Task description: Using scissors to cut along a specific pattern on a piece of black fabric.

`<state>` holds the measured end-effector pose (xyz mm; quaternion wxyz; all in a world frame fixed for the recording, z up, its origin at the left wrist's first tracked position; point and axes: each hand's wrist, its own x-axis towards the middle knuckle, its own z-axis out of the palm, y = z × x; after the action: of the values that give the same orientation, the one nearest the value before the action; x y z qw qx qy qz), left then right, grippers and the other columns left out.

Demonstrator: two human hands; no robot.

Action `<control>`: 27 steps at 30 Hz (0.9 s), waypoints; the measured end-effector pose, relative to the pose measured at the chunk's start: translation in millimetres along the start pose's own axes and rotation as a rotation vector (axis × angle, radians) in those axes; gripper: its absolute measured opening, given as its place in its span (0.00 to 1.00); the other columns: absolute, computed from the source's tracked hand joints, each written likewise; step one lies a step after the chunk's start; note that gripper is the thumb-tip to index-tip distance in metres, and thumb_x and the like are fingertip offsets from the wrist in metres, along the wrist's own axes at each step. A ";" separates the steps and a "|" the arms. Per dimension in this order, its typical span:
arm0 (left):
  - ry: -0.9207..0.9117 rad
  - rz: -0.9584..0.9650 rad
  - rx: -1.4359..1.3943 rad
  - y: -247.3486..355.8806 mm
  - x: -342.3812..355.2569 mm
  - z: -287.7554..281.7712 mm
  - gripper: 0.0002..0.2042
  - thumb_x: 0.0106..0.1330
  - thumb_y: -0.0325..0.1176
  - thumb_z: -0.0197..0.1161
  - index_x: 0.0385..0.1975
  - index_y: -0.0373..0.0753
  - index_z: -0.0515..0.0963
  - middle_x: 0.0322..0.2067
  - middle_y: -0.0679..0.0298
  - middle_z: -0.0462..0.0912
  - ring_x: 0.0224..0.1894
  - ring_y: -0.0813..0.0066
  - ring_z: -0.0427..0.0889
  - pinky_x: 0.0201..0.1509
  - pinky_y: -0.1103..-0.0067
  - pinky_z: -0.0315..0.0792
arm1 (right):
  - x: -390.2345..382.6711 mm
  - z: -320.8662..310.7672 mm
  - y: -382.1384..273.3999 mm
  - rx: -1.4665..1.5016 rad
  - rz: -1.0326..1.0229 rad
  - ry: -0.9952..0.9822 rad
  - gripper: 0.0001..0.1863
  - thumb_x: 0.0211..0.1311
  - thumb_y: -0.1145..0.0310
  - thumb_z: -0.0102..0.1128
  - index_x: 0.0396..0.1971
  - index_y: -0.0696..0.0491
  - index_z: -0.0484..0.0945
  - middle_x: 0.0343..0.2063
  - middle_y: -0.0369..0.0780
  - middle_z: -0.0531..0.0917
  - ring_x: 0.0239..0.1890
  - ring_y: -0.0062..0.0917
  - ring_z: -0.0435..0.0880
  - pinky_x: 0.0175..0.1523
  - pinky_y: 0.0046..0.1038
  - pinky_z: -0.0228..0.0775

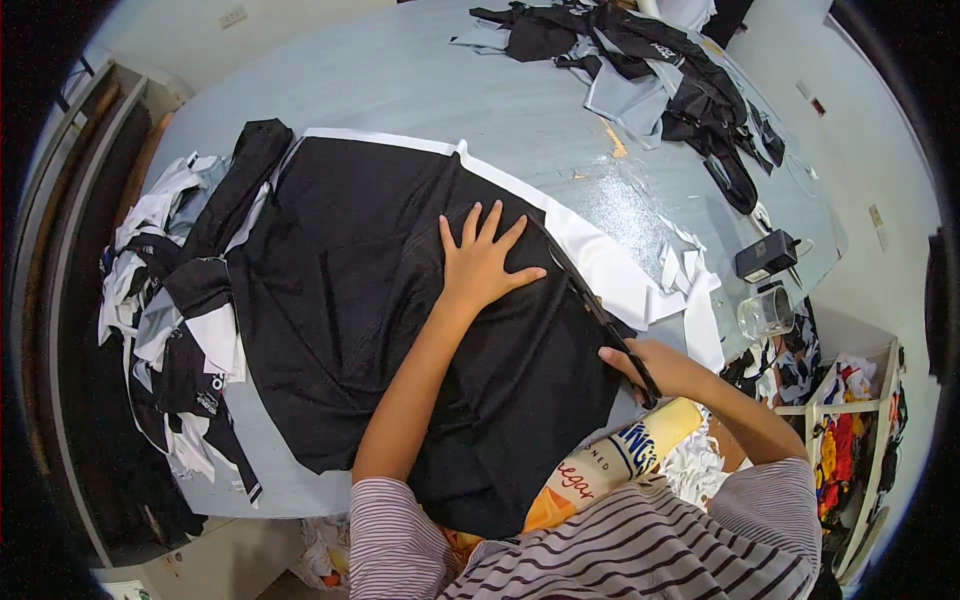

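A wide piece of black fabric (pixel 350 260) lies spread over the table, with small folds in it. White material (pixel 590 255) shows from beneath along its far and right edges. My left hand (pixel 478 262) rests flat on the fabric with its fingers spread. Close to the fabric's right edge, my right hand (pixel 650 368) grips a pair of long dark scissors (pixel 592 305). Their blades point away from me and to the left, lying along the border between black and white. How far the blades are parted I cannot tell.
Black, white and grey scraps (pixel 190 330) pile up at the table's left. More dark garments (pixel 680 80) lie at the far right. Near the right edge stand a black power adapter (pixel 766 256) and a clear glass (pixel 766 312). White offcuts (pixel 700 300) lie beside the fabric.
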<state>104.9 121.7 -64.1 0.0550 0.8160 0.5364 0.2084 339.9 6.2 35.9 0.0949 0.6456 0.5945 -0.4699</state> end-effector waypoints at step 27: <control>-0.064 0.045 -0.027 -9.4 0.0 -3.4 0.41 0.43 0.71 0.57 0.60 0.60 0.65 0.66 0.60 0.54 0.69 0.58 0.47 0.64 0.44 0.26 | -4.0 1.1 17.5 0.073 -0.005 0.066 0.29 0.64 0.45 0.46 0.20 0.59 0.69 0.09 0.39 0.71 0.12 0.27 0.75 0.19 0.29 0.66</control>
<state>95.5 125.2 -64.0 0.0786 0.8331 0.5131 0.1909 354.9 -2.1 30.5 0.0505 0.6623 0.5815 -0.4698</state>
